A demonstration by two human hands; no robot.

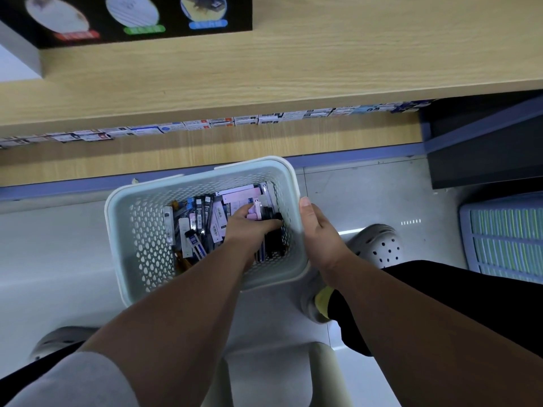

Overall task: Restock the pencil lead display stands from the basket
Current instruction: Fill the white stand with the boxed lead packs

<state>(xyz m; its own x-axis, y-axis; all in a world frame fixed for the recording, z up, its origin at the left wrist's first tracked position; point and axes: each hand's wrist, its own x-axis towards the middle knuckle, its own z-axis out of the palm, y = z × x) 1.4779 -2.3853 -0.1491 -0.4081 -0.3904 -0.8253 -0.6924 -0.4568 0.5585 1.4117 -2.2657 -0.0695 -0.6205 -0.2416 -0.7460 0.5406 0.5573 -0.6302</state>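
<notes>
A pale perforated basket [141,218] stands on the floor below the wooden shelf. It holds several pencil lead packs [199,218], black, white and pink. My left hand [246,227] is down inside the basket on the right side, fingers curled round a pink pack and some black packs. My right hand [320,230] grips the basket's right rim from outside, thumb on top of the edge. No display stands are in view.
A wooden shelf [264,69] runs across the top, with a row of price labels [205,124] on its lower edge. A blue crate [505,236] sits at the right. My feet in perforated clogs [379,245] and a pale stool [293,377] are below.
</notes>
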